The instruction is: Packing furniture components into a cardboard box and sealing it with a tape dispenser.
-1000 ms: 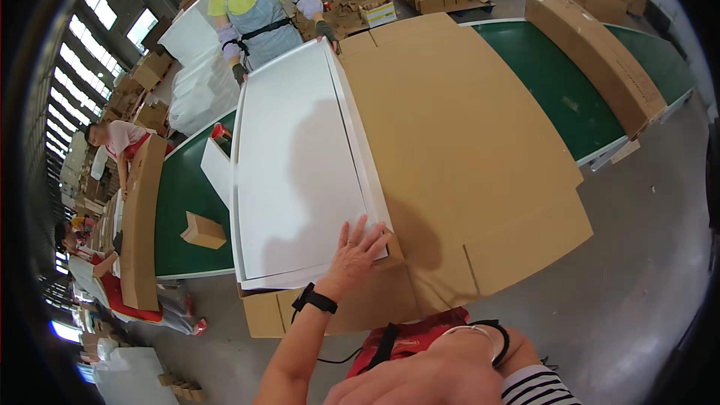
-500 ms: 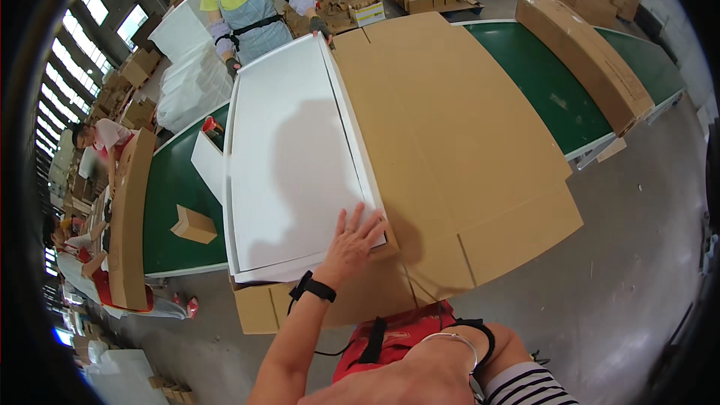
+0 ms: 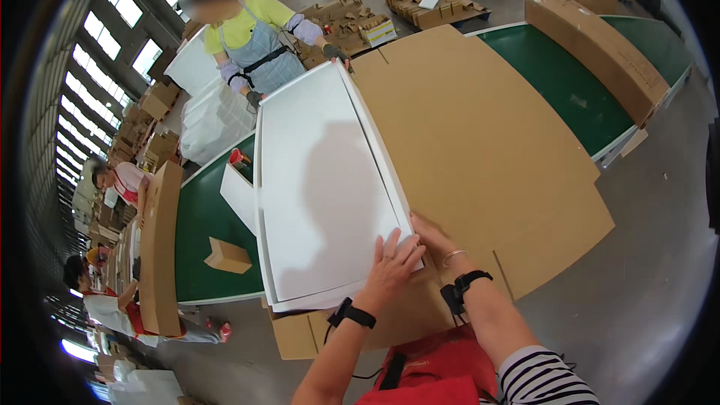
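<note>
Since the earlier frames, the right hand (image 3: 429,234) had come up from the lower edge to join the left hand (image 3: 390,270) at the near right corner of the white foam panels (image 3: 322,187).

Head view: both hands lay open, fingers spread flat, gripping nothing; the left hand pressed on top of the panels' near corner, the right hand touched their right edge just beside it. Those panels were smooth, white, long rectangles, stacked and lying on a large flat brown cardboard sheet (image 3: 480,135), which covered the green counter (image 3: 202,232). At the far end a co-worker (image 3: 251,34) in a yellow shirt and grey apron held the panels' far corners with gloved hands.

Left of the panels a smaller white slab (image 3: 238,195) leaned on the counter, with a small cardboard piece (image 3: 227,256) near it. A long closed cardboard box (image 3: 596,49) lay at the counter's far right, another long box (image 3: 159,247) at its left edge. Nothing stood between the hands and the panels.
</note>
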A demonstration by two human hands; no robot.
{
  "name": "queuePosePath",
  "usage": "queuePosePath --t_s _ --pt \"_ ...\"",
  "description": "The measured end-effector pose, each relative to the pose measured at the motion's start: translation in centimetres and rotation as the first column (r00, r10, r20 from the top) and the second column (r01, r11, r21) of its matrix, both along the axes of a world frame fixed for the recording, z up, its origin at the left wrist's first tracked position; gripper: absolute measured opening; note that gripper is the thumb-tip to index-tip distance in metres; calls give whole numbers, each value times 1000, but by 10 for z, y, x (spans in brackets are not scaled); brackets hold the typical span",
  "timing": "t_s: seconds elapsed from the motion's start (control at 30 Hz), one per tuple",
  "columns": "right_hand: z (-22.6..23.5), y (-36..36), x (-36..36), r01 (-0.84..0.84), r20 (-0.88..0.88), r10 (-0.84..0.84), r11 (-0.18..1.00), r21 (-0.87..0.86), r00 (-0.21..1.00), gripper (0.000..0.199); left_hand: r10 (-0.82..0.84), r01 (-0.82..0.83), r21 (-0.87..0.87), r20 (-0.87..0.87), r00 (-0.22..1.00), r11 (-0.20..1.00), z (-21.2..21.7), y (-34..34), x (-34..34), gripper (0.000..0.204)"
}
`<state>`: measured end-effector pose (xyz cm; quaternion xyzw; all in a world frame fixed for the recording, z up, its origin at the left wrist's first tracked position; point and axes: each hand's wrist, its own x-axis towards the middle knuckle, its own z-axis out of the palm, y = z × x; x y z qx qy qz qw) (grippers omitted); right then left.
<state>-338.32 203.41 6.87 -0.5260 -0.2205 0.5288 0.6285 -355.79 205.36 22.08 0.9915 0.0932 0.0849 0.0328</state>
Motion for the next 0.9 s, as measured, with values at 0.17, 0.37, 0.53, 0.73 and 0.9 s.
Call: queuePosePath --t_s 0.17,0.37,0.53,0.73,0.9 --pt "35 10 -35 -76 6 77 996 -46 997 64 54 -55 90 13 998 994 -7 4 -18 68" --pt "21 -12 -22 -66 -45 60 988 -138 997 62 21 -23 118 14 1000 993 -4 1 -5 67" --pt "30 -109 -5 359 947 159 897 -257 280 53 65 -64 83 -12 998 995 -6 4 -19 71" --pt "16 -269 41 982 956 255 78 -173 148 69 66 -68 36 58 996 997 3 4 -18 52" --pt "9 -293 42 752 -487 -788 568 -335 378 52 10 -11 25 71 997 1000 -1 5 -21 62"
